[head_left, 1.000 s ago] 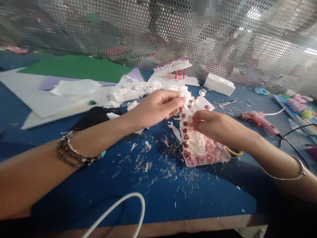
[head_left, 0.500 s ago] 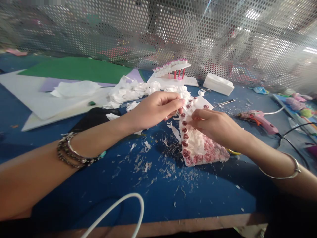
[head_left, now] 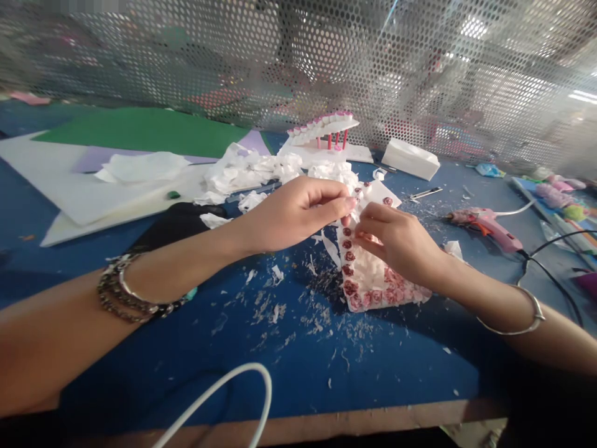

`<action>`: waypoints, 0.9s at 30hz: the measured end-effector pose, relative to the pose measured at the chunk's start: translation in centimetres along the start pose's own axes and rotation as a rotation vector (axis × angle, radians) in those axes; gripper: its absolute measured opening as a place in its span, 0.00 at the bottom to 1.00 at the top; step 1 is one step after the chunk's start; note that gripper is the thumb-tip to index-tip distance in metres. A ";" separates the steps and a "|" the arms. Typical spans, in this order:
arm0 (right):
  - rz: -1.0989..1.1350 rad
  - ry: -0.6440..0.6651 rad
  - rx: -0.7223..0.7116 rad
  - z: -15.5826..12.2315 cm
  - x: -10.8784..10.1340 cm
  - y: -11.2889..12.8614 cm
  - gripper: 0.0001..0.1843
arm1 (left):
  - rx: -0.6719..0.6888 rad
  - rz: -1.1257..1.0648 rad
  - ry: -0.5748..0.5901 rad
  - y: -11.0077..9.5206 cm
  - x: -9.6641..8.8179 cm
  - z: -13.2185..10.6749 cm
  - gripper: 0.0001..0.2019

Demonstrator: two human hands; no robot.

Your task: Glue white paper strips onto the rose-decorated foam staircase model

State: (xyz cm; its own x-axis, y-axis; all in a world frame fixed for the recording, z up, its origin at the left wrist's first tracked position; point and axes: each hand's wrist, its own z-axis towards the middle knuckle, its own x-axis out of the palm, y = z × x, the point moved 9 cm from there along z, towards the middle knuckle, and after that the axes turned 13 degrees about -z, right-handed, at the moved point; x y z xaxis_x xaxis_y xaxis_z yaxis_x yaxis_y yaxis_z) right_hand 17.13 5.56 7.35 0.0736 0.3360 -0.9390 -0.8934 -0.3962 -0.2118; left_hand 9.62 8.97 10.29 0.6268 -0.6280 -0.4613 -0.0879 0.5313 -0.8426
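Shifted rightward, the left hand [head_left: 298, 213] is brought nearer the right hand [head_left: 395, 241]; fingers [head_left: 330, 210] of both are curled close, but whether anything is pinched cannot be told. Beneath them, a white panel [head_left: 370, 269] edged with ruffled, dark-pink rosettes [head_left: 347, 270] is laid on the blue table [head_left: 373, 367]. Beside the right wrist [head_left: 459, 279], a crumpled white scrap [head_left: 453, 249] is newly exposed.

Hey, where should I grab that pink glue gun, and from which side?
Probably by its pink handle, coming from the right: the glue gun lies on its side, handle toward the black cable, nozzle, possibly hot, pointing left.
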 end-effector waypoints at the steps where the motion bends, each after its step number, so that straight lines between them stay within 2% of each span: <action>1: 0.017 0.028 0.021 0.0 0.1 -0.1 0.12 | 0.000 0.001 -0.001 0.0 0.0 0.0 0.14; 5: 0.054 0.133 0.129 -0.1 0.3 -0.7 0.12 | 0.024 0.028 -0.007 -0.2 -0.1 0.1 0.14; 7: 0.054 0.168 0.125 -0.2 0.3 -0.7 0.14 | 0.049 0.071 -0.012 -0.4 -0.3 0.1 0.14; 10: 0.059 0.174 0.011 -0.2 0.2 -0.2 0.16 | 0.085 0.191 0.029 -0.6 -0.2 0.1 0.14; 14: 0.004 0.134 -0.128 -0.4 0.0 0.1 0.18 | 0.133 0.479 0.245 0.0 1.5 -0.2 0.12; 17: -0.115 0.111 -0.222 -0.9 -0.2 0.6 0.17 | 0.159 0.733 0.338 1.0 2.6 -0.5 0.15; 22: -0.188 0.135 -0.287 -1.5 -0.3 1.2 0.19 | 0.190 0.945 0.413 2.2 3.8 -0.7 0.21; 27: -0.061 0.175 -0.296 -1.2 -0.3 1.0 0.17 | 0.202 1.082 0.426 2.3 4.4 -0.9 0.22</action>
State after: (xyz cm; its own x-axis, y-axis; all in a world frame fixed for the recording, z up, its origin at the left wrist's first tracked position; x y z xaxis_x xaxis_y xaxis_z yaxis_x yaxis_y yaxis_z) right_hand 16.73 4.01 7.04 0.2207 0.2254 -0.9489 -0.7196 -0.6191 -0.3144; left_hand 11.46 6.95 6.09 -0.0111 0.0856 -0.9963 -0.2669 0.9599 0.0855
